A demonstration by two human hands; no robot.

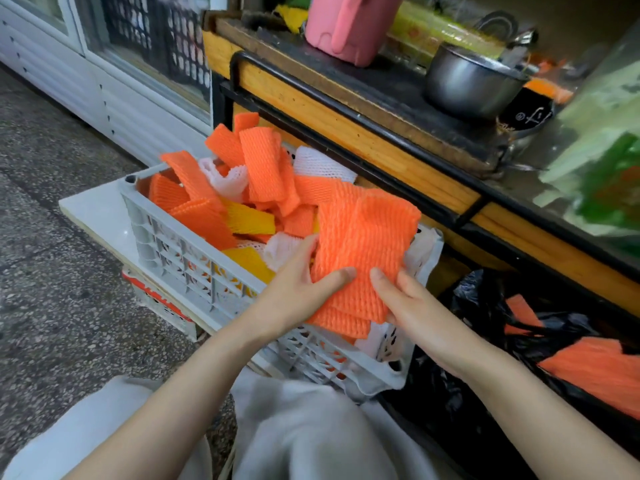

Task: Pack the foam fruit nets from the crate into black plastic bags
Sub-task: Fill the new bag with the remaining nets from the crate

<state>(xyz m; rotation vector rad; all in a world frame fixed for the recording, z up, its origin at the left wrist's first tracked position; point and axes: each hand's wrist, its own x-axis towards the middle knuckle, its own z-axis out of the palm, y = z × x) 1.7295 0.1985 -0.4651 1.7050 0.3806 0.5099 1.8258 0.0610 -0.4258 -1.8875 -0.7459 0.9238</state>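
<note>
I see left hand (298, 292) and right hand (412, 303) both gripping orange net stack (360, 251), fingers (306, 245) pinching its near end. Stack above crate (180, 251), near-right corner, long axis pointing away. Black bag (485, 306) just right.

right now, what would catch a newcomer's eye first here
The stack of orange foam nets that both hands grip, left hand and right hand, above the grey crate. The crate brims with loose nets, orange, yellow and white. At right, a black bag already holds bagged nets.
</note>
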